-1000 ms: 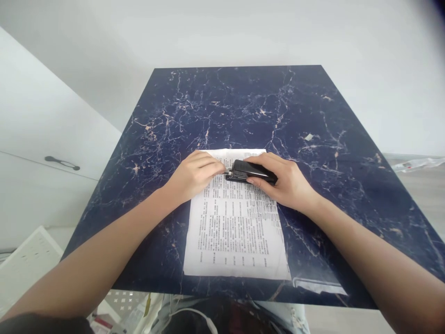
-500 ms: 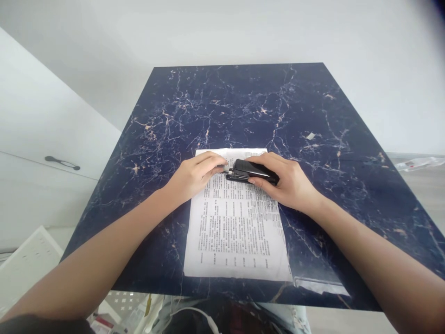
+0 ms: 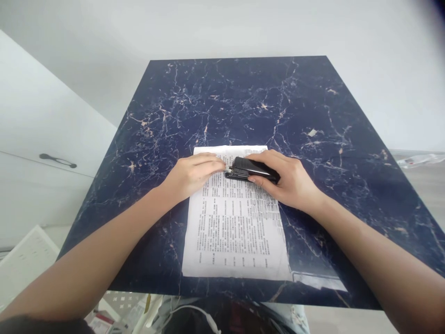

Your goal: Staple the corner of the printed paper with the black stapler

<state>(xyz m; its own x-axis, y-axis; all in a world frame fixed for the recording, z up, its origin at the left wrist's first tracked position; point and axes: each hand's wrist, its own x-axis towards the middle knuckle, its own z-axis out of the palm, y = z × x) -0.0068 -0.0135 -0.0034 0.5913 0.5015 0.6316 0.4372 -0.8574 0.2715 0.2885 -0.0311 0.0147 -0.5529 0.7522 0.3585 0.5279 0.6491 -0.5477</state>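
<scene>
A printed sheet of paper (image 3: pixel 236 227) lies on the dark blue marble table (image 3: pixel 243 106), its far edge under both hands. My right hand (image 3: pixel 285 178) is wrapped round a black stapler (image 3: pixel 248 169) that rests on the paper's upper part, its metal nose pointing left. My left hand (image 3: pixel 191 174) lies on the paper's upper left corner, its fingers together and reaching to the stapler's nose, where the fingertips seem to pinch at something small that I cannot make out.
A small pale scrap (image 3: pixel 312 132) lies on the table at the right. A strip of clear tape or plastic (image 3: pixel 320 280) sits at the table's near right edge. A white cabinet with a dark handle (image 3: pixel 57 160) stands at the left. A white cable (image 3: pixel 194 315) hangs below the near edge.
The hands and the stapler stay in place on the paper. The view has tilted slightly, and my left fingertips have closed in on the stapler's nose.
</scene>
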